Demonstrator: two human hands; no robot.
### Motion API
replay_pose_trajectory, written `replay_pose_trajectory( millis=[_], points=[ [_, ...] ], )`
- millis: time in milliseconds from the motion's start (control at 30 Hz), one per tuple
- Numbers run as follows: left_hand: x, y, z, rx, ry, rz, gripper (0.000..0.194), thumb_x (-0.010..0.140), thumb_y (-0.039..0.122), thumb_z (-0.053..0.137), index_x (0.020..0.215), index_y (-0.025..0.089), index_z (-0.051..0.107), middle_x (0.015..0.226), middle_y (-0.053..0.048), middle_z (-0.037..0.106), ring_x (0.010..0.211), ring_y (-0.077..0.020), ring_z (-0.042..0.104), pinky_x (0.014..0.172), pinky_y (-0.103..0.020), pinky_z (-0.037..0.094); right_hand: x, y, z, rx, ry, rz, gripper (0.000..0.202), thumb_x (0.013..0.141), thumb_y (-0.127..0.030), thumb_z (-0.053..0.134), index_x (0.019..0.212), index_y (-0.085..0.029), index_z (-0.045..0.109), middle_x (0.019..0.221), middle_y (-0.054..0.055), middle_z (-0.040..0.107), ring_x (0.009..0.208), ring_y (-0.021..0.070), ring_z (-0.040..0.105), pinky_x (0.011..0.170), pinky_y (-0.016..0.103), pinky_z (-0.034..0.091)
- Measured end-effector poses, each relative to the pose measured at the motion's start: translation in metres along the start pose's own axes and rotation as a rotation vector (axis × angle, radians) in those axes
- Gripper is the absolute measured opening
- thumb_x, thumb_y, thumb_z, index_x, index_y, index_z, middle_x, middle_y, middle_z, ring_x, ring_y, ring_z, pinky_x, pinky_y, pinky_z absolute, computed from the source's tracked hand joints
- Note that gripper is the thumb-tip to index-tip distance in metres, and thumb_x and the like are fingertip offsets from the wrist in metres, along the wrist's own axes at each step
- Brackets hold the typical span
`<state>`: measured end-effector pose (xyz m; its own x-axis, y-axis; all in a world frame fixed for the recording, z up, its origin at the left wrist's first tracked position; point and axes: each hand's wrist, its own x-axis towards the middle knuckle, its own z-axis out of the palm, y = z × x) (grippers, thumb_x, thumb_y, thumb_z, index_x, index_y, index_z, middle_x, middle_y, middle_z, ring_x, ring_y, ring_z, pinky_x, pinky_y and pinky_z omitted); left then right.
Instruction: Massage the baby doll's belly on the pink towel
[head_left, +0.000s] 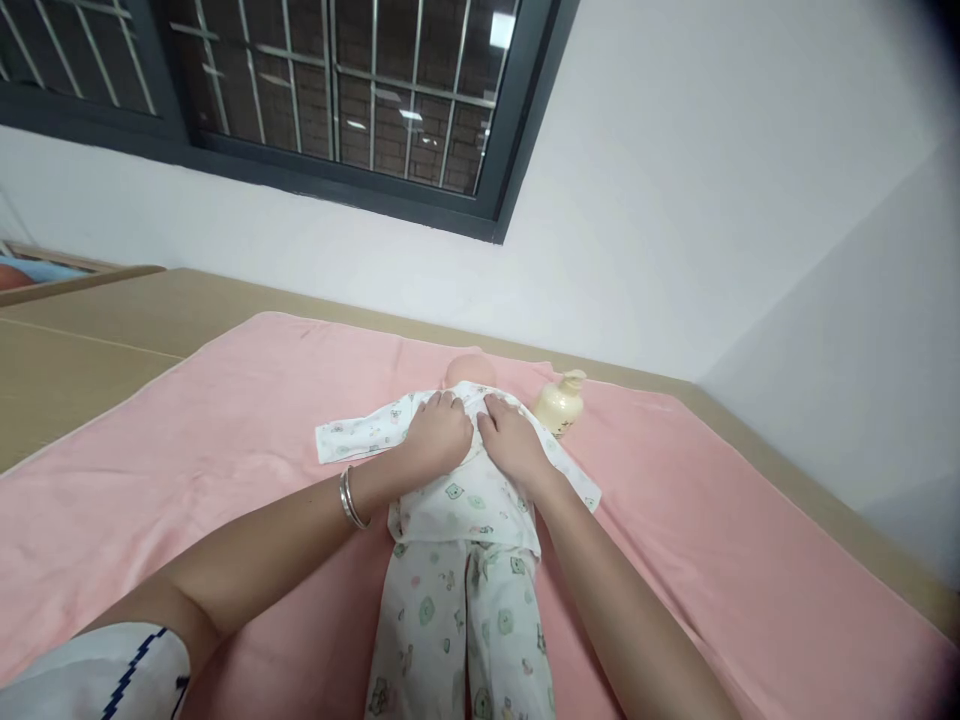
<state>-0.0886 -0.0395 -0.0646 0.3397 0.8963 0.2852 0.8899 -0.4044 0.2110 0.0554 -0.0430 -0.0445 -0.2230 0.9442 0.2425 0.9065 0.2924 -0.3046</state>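
A baby doll [470, 368] lies on its back, its bare rounded head at the far end. It wears a white long-sleeved pajama top [469, 505] and matching pajama pants [431, 610], printed with small green and pink figures. On the doll's chest my left hand [440, 435] is curled, fingers bent into the cloth of the top. Close beside it my right hand [514, 440] rests on the other side of the chest, fingers laid along the fabric with the thumb a little apart. Both sleeves spread outward. My hands hide the middle of the chest.
A cream pump bottle [560, 405] stands right of the doll's shoulder. Under everything spreads a pink blanket [247, 400], slightly wrinkled, over a tan surface [112, 310]. Behind rise a white wall [637, 200] and a dark-framed barred window [337, 90].
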Motion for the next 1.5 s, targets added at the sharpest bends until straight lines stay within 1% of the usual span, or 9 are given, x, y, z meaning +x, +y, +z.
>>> replay_pose_trajectory(
  millis=[233,400,567,833,967,1100,1267,1367,1500],
  points=[
    [0.009,-0.012,0.011,-0.170,0.043,-0.108,0.038,0.095,0.027,0.033,0.119,0.009,0.057,0.127,-0.019,0.060,0.120,-0.0322,0.053,0.104,-0.049,0.038,-0.019,-0.035,-0.015,-0.135,-0.059,0.052,0.030,0.091,-0.019,0.038,0.102,-0.017,0.065,0.109,0.014,0.070,0.099,0.0271,0.064,0.080,0.033,0.043],
    [0.008,-0.011,0.023,-0.198,0.157,-0.112,0.040,0.094,0.029,0.037,0.125,0.012,0.056,0.130,-0.017,0.060,0.125,-0.0310,0.051,0.109,-0.048,0.034,-0.010,-0.018,-0.005,-0.037,-0.067,0.018,0.041,0.099,-0.025,0.030,0.123,-0.013,0.061,0.132,0.016,0.063,0.122,0.0276,0.057,0.097,0.036,0.043],
    [0.009,-0.013,0.031,-0.227,0.227,-0.086,0.042,0.093,0.030,0.039,0.126,0.011,0.058,0.126,-0.017,0.063,0.124,-0.0316,0.053,0.109,-0.049,0.036,0.002,0.006,0.011,0.039,-0.062,0.030,0.055,0.101,-0.033,0.030,0.148,-0.005,0.038,0.159,0.020,0.031,0.149,0.0316,0.026,0.121,0.048,0.019],
    [0.003,-0.013,0.034,-0.305,0.338,-0.061,0.041,0.094,0.028,0.039,0.128,0.013,0.057,0.133,-0.015,0.062,0.127,-0.0309,0.052,0.111,-0.051,0.036,-0.007,-0.008,-0.006,0.171,0.066,-0.101,0.046,0.093,-0.021,0.039,0.134,-0.014,0.059,0.144,0.012,0.055,0.139,0.0224,0.045,0.116,0.039,0.034],
    [-0.003,-0.010,0.034,-0.392,0.426,0.035,0.041,0.094,0.024,0.038,0.130,0.013,0.056,0.136,-0.014,0.061,0.130,-0.0276,0.052,0.113,-0.048,0.036,-0.008,-0.015,-0.005,0.136,0.194,-0.065,0.051,0.091,-0.018,0.039,0.140,-0.010,0.053,0.155,0.014,0.041,0.144,0.0243,0.038,0.118,0.041,0.032],
    [-0.004,-0.010,0.036,-0.460,0.492,-0.015,0.041,0.096,0.026,0.037,0.131,0.013,0.054,0.140,-0.017,0.056,0.133,-0.0284,0.049,0.113,-0.050,0.037,-0.008,-0.017,0.003,0.004,0.018,0.039,0.052,0.099,-0.027,0.033,0.147,-0.010,0.044,0.157,0.018,0.034,0.147,0.0360,0.029,0.117,0.060,0.024],
    [-0.004,-0.011,0.038,-0.479,0.489,-0.028,0.042,0.097,0.030,0.036,0.133,0.013,0.052,0.144,-0.018,0.052,0.136,-0.0292,0.045,0.115,-0.053,0.033,-0.009,-0.018,0.001,0.016,0.079,0.041,0.054,0.099,-0.029,0.036,0.148,-0.009,0.041,0.159,0.019,0.031,0.147,0.0303,0.030,0.119,0.048,0.027],
    [-0.004,-0.012,0.038,-0.483,0.478,-0.033,0.042,0.098,0.031,0.034,0.133,0.014,0.052,0.142,-0.018,0.053,0.136,-0.0285,0.045,0.116,-0.053,0.032,-0.009,-0.021,0.002,-0.047,0.154,0.031,0.054,0.098,-0.026,0.036,0.149,-0.009,0.040,0.161,0.018,0.026,0.150,0.0319,0.023,0.120,0.052,0.021],
    [-0.004,-0.013,0.038,-0.481,0.457,-0.034,0.042,0.099,0.032,0.032,0.132,0.015,0.053,0.142,-0.016,0.055,0.136,-0.0277,0.046,0.116,-0.052,0.032,-0.008,-0.020,0.003,-0.036,-0.023,-0.027,0.051,0.100,-0.029,0.032,0.146,-0.011,0.045,0.157,0.017,0.037,0.146,0.0324,0.031,0.118,0.054,0.025]
  ],
)
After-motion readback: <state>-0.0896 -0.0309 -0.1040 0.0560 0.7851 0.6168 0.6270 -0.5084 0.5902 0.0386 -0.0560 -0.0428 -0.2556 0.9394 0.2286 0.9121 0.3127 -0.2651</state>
